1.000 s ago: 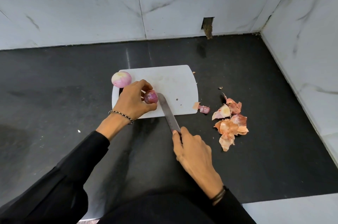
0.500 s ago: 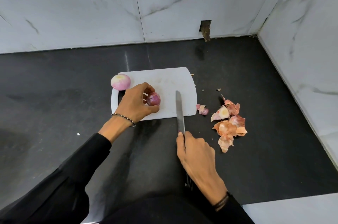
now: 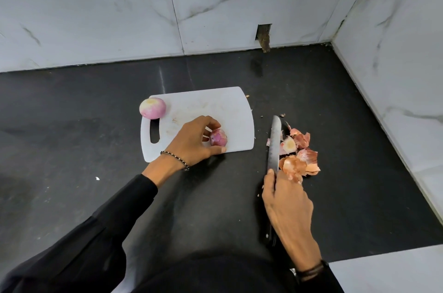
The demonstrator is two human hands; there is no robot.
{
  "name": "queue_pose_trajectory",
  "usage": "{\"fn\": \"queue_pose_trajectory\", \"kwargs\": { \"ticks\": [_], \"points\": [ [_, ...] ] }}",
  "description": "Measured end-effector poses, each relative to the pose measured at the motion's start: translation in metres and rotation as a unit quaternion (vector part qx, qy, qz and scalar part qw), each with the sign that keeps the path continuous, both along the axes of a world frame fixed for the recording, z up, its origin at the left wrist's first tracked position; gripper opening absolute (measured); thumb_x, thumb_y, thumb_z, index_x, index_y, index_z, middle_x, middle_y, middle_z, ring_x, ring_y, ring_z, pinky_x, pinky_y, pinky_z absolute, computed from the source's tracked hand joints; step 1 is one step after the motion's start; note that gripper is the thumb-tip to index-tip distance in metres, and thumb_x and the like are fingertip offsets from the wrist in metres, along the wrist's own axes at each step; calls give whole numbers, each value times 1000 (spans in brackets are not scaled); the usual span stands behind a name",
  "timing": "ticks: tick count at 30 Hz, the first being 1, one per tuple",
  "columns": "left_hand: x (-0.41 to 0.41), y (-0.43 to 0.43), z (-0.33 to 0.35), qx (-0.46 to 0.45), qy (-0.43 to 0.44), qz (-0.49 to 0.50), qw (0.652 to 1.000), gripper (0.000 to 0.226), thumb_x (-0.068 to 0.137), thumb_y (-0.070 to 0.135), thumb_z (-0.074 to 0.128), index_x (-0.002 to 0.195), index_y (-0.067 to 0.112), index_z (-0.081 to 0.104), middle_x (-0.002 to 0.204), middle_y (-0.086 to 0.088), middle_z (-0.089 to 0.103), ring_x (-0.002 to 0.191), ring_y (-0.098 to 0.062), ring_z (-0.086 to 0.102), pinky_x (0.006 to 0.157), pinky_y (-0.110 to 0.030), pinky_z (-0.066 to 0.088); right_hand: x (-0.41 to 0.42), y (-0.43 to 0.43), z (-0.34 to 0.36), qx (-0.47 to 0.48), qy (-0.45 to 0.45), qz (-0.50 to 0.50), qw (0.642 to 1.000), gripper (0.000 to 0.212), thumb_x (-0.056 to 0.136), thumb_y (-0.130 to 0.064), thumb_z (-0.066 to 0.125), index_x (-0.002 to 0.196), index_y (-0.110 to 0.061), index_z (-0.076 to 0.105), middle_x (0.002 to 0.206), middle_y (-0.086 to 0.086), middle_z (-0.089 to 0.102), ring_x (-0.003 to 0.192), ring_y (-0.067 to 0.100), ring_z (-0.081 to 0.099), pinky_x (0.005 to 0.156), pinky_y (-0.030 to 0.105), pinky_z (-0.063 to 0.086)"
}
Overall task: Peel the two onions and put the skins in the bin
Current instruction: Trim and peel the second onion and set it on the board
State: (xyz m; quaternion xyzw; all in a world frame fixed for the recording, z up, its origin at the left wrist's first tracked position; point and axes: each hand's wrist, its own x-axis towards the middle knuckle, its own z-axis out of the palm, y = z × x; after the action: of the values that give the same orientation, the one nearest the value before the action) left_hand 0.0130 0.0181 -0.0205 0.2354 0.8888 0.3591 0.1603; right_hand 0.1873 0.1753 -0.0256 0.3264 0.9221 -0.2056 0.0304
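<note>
Left hand (image 3: 191,143) clamps second onion (image 3: 218,137) steady on board (image 3: 215,106); right hand (image 3: 286,206) closed around knife (image 3: 274,146), blade beside skins (image 3: 299,156), probably to push them together.

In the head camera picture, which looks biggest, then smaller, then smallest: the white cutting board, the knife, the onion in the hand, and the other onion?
1. white cutting board
2. knife
3. peeled onion on the board's corner
4. onion held by the left hand

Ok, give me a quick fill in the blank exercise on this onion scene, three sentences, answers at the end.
1. The right hand holds a ____.
2. The left hand grips the small onion on the ____.
3. The skins lie on the counter, to the ____ of the board.

Missing words: knife; board; right
</note>
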Motion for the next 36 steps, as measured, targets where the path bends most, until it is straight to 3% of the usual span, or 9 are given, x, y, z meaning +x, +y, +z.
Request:
{"fn": "queue_pose_trajectory", "kwargs": {
  "ticks": [3,5,8,12,19,23,33,36],
  "points": [
    [-1,8,-2,-2,7,-25,1000,53,73,26,86,118,20,59,116,5,58,98,-12,60,86,-18,50,0,-3,-7,-113,75,8,991,32,107,-40,31,90,-21,50,76,3,62,69,25,64,63,46,55],
    [-2,13,-3,2,14,-26,1000,52,74,27,85,119,20,59,117,4,59,100,-12,59,87,-16,47,-2,-6,-8,-186,116,5,976,26,109,-33,35,92,-20,49,73,5,62,58,20,63,53,42,57],
    [-2,16,-6,0,29,-22,999,53,73,29,86,119,19,61,116,3,62,102,-13,59,91,-21,49,-4,-9,-1,-219,134,26,966,23,109,-24,37,92,-14,49,74,2,64,64,12,61,57,31,49],
    [-1,18,-10,6,33,-13,999,55,71,30,87,119,17,62,114,1,64,102,-14,61,93,-26,51,-9,-15,5,-246,133,45,959,23,109,-23,39,89,-15,47,72,6,61,66,14,57,59,32,40],
    [5,17,-8,19,20,-3,1000,53,72,24,86,119,17,61,115,1,64,102,-14,61,95,-24,51,-13,-21,11,-239,141,77,958,28,109,-26,40,82,-21,38,61,-3,47,57,7,51,48,22,35],
    [5,16,-8,14,3,5,1000,50,73,20,86,116,16,59,114,2,63,99,-11,60,86,-8,45,-14,-26,12,-227,129,94,961,26,110,-30,36,89,-16,42,62,-3,45,51,13,46,47,25,33],
    [6,18,-7,12,2,13,1000,46,73,12,85,113,12,60,111,-3,68,100,-18,64,94,-27,52,-22,-31,20,-212,41,116,969,27,111,-34,25,95,-17,38,68,-1,49,56,15,47,46,26,30],
    [6,20,-10,4,8,22,1000,46,74,6,83,114,11,60,109,-6,70,100,-22,66,93,-32,54,-29,-35,21,-195,4,121,973,25,111,-34,22,99,-16,35,76,6,56,69,25,57,57,35,37]
  ]
}}
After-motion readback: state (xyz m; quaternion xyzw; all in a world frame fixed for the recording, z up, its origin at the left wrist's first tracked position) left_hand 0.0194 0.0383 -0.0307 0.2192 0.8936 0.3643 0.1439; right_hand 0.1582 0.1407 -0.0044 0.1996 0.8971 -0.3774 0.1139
